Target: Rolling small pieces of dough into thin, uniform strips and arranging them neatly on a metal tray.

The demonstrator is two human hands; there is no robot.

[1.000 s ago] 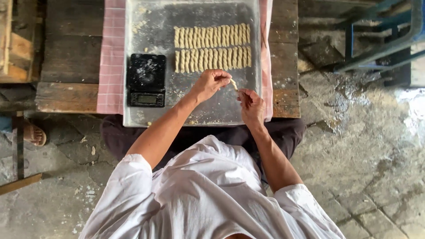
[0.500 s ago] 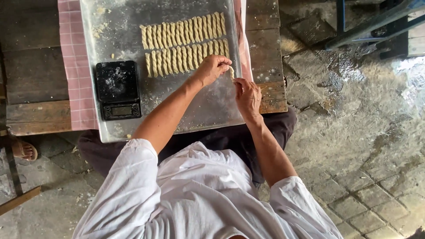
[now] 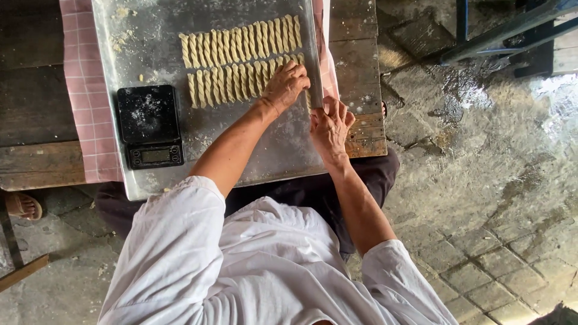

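- Left hand (image 3: 286, 84), previously lifted near the right, now rests at the lower row's right end; fingers curled over a pale twisted dough stick (image 3: 299, 60), centre frame.
- Right hand (image 3: 330, 123) close beside, at the grey metal tray (image 3: 283, 162) edge; fingers half-closed, grip unclear.
- Rows of twisted dough sticks (image 3: 241, 45) grow.

Both arms reach forward from short white sleeves, bare from above the elbow. The left arm angles up and to the right, its elbow bent; the left hand (image 3: 285, 85) lies palm down with fingers curled. The right forearm runs straight up to the right hand (image 3: 330, 125), just beside it, fingers bunched together.
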